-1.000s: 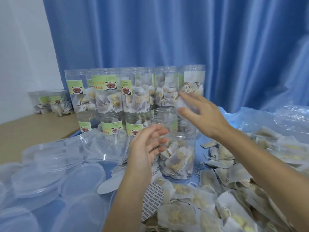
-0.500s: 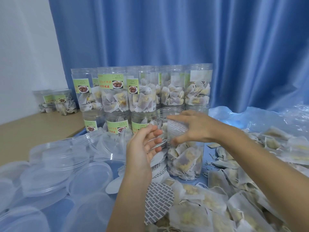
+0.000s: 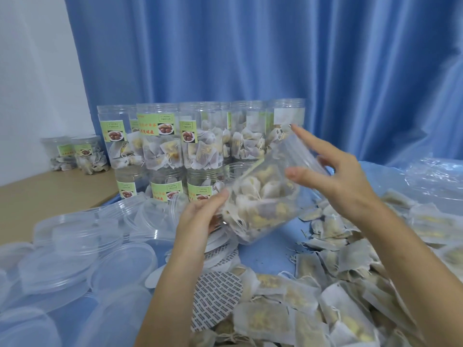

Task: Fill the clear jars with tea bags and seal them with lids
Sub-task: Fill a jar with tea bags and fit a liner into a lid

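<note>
Clear lids [image 3: 62, 249] lie heaped on the blue-covered bench [image 3: 270, 249] at your left. Your left hand [image 3: 200, 219] cups the base of a clear jar [image 3: 265, 196] of tea bags, fingers curled against it. The jar tilts above the bench, its mouth up and to the right, in front of stacked labelled jars [image 3: 160, 139]. Your right hand [image 3: 335, 176] holds its upper end, thumb on the near wall, forefinger spread straight. Loose tea bags [image 3: 350, 284] cover the bench at right.
</note>
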A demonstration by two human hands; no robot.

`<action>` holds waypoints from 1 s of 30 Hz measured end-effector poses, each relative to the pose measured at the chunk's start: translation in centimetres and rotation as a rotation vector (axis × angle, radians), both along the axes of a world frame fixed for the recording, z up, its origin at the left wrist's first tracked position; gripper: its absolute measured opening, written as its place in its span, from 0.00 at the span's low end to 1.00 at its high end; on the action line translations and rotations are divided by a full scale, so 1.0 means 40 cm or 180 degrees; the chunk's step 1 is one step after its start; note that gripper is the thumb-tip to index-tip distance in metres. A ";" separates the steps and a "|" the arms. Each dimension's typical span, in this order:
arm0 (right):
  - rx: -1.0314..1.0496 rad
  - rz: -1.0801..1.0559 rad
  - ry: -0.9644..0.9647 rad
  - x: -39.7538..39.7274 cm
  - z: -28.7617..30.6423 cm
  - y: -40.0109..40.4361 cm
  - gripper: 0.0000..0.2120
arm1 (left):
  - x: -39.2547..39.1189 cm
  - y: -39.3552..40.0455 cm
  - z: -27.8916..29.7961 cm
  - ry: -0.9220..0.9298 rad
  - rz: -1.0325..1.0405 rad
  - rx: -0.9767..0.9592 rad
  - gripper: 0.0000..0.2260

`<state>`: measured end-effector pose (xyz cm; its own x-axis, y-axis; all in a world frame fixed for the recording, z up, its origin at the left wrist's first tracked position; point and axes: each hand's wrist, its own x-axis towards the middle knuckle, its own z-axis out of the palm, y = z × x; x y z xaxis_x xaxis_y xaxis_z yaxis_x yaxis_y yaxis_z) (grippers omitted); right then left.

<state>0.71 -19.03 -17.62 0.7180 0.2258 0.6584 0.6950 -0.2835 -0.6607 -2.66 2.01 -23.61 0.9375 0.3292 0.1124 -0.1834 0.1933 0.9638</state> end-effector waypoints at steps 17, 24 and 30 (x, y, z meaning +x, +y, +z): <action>-0.0452 0.0972 0.0601 0.010 -0.065 0.071 0.36 | -0.037 0.134 0.005 -0.0269 0.0050 -0.0858 0.12; -0.0664 0.1346 0.0079 0.005 -0.093 0.099 0.34 | -0.045 0.161 -0.006 -0.0113 0.0038 -0.0880 0.13; -0.0133 0.0357 0.1839 0.007 -0.119 0.128 0.42 | -0.042 0.117 0.014 -0.0655 0.0195 -0.0651 0.24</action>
